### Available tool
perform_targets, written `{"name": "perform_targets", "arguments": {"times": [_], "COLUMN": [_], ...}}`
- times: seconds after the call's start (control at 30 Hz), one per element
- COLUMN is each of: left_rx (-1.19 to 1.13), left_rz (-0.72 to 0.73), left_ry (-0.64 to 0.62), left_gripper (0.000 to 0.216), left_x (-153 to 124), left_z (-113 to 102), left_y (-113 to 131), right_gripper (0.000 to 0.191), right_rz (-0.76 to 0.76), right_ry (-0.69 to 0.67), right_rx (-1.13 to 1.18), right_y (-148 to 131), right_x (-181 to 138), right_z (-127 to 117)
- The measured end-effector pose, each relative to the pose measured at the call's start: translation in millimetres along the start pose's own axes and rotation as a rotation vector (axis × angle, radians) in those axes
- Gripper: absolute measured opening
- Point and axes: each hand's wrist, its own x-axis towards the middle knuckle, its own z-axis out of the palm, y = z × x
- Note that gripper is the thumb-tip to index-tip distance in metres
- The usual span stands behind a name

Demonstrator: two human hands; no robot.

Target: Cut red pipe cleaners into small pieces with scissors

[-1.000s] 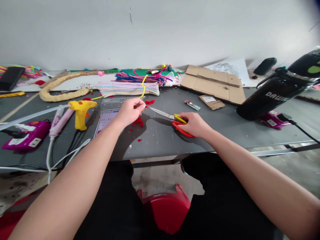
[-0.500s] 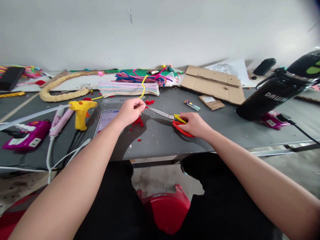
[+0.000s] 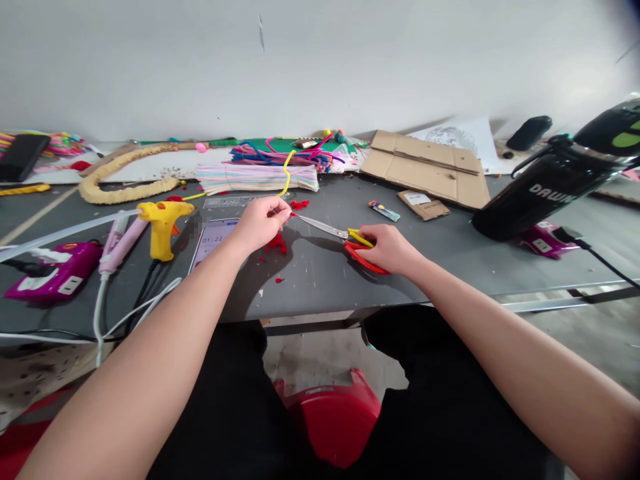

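Head view. The left hand (image 3: pixel 260 223), at centre of frame, was closed with fingertips pinched on a small red piece at the tip of the scissors (image 3: pixel 330 230); the piece itself was too small to identify. The right hand (image 3: pixel 390 248), just right of centre, was closed around the red and yellow handles of the scissors, whose blades lay low over the grey table (image 3: pixel 320 280) and pointed left toward the left hand's fingertips. The blades appeared nearly together at the tip. Red scraps (image 3: pixel 277 245) lay scattered on the table below the left hand, with a further small cluster just above the blade tip.

Left of the left hand, a phone (image 3: pixel 213 237) lay flat with its screen lit, partly covered by the wrist. Further left stood a yellow glue gun (image 3: pixel 163 223), a pink tool (image 3: pixel 117 243) beside it, and a magenta device (image 3: pixel 47 273) at the left edge. A bundle of pastel pipe cleaners (image 3: pixel 257 178) lay above centre, with loose coloured ones behind it. Flat cardboard (image 3: pixel 427 167) occupied the upper right, and a black bottle (image 3: pixel 555 187) lay tilted at the right edge
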Motion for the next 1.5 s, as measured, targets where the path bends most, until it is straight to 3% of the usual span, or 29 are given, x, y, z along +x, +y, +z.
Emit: {"name": "perform_targets", "arguments": {"times": [1.07, 1.3, 1.5], "left_rx": [-0.097, -0.257, -0.239], "left_rz": [-0.042, -0.153, -0.175], "left_ry": [-0.008, -0.003, 0.034], "left_gripper": [0.012, 0.013, 0.012], "left_x": [-0.4, 1.4, 0.2], "left_z": [0.8, 1.1, 1.4], "left_y": [-0.4, 2.1, 7.3], "right_gripper": [0.033, 0.036, 0.036], "right_rz": [0.000, 0.047, 0.027], "right_ry": [0.004, 0.053, 0.074], "right_rx": [-0.012, -0.048, -0.064], "right_y": [2.1, -1.3, -0.2], "right_x": [1.7, -1.2, -3.4], "right_z": [-0.8, 1.2, 4.2]}}
